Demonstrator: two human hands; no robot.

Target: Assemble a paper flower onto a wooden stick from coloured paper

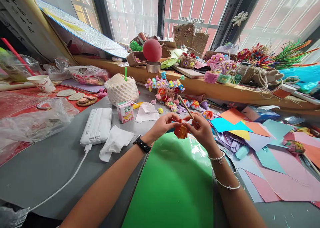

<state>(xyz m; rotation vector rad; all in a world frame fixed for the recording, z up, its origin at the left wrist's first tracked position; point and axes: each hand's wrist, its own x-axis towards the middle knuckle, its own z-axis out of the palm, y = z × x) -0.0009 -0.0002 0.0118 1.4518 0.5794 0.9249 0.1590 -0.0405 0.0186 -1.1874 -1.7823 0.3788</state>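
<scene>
An orange paper flower (181, 132) is held between both hands, over the far end of a glossy green board (175, 181). My left hand (166, 125) pinches its left side with thumb and fingertips. On the other side, my right hand (200, 129) grips the flower's edge and also has a thin wooden stick (186, 107) tucked between its fingers, tilted up to the left. The fingers partly cover the flower. Just beyond the hands lie several small crocheted flowers (172, 106) and a folded orange flower (207, 115).
Left of the board are a white power bank (97, 126) with a cable, crumpled tissue (116, 141), a small drink carton (125, 111) and a peeled coconut (121, 88) with a green straw. Coloured paper sheets (287, 174) spread at right. Crafts crowd the wooden sill (195, 87) behind.
</scene>
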